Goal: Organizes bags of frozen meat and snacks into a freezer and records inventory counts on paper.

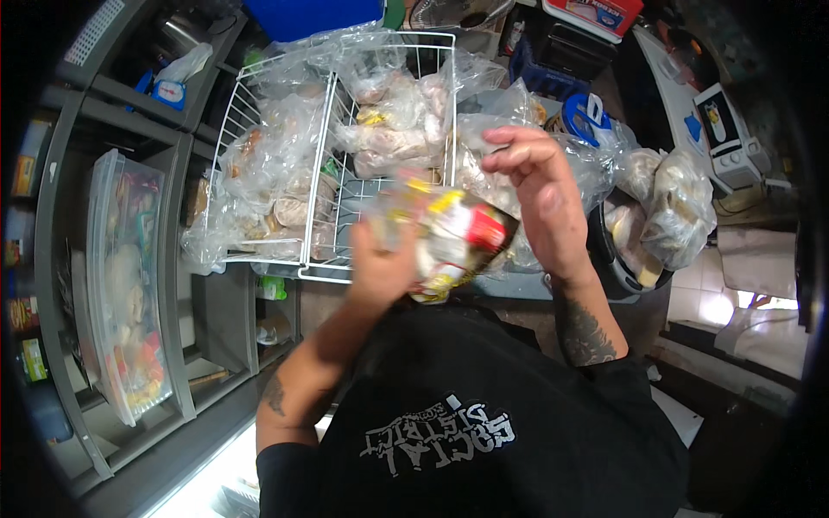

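Note:
My left hand (382,262), blurred, grips the left side of a printed plastic food package (456,236) in yellow, red and dark colours, tilted in front of my chest. To the right of the package my right hand (544,194) is raised with its fingers apart and curled, holding nothing. Beyond the hands stands a white wire basket (313,194) with a divider, holding clear plastic bags of what looks like frozen meat (395,139). More bagged pieces lie right of the basket, partly hidden behind my right hand.
Grey shelving with a clear plastic bin (129,285) stands at the left. At the right, a dark round container (599,259) holds food pieces beside knotted bags (680,207). A blue-lidded tub (583,120), a blue crate (544,81) and a white microwave (732,136) are farther back.

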`<move>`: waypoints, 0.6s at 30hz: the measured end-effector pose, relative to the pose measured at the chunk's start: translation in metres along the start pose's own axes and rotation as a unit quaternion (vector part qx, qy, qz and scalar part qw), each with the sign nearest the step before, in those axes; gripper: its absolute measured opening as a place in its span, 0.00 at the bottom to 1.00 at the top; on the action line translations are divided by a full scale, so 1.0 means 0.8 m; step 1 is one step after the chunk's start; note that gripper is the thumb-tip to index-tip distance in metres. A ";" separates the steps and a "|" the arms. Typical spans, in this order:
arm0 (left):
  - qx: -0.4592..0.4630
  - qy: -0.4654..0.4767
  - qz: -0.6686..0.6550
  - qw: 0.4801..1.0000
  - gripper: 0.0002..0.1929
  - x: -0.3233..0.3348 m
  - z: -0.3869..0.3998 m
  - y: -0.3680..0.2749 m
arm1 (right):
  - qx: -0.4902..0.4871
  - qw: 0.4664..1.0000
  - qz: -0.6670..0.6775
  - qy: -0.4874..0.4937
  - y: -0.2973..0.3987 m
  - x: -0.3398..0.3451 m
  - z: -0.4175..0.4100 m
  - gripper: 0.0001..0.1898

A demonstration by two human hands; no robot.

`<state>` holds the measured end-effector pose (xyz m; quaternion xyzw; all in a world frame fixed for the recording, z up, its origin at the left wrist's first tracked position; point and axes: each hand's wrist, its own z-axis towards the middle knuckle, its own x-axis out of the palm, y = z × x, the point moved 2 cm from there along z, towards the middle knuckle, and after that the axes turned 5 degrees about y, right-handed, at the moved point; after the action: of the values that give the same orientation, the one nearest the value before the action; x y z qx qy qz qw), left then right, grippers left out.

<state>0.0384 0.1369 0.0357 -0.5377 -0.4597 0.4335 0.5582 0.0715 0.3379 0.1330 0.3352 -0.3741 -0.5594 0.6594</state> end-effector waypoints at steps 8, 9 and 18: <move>-0.102 -0.016 -0.177 0.979 0.19 -0.107 0.031 -0.048 | 0.214 0.975 0.060 0.012 -0.093 0.029 -0.051 0.32; -0.120 -0.039 -0.214 0.969 0.19 -0.106 0.026 -0.043 | 0.223 0.972 0.064 0.026 -0.101 0.043 -0.057 0.38; 0.150 0.038 0.497 0.854 0.20 -0.044 -0.041 -0.026 | 0.195 0.976 0.093 0.020 -0.134 0.096 -0.072 0.61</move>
<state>0.0632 0.0946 0.0546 -0.6202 -0.0394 0.6961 0.3595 0.0770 0.2478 0.0213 0.4324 -0.4923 -0.4049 0.6377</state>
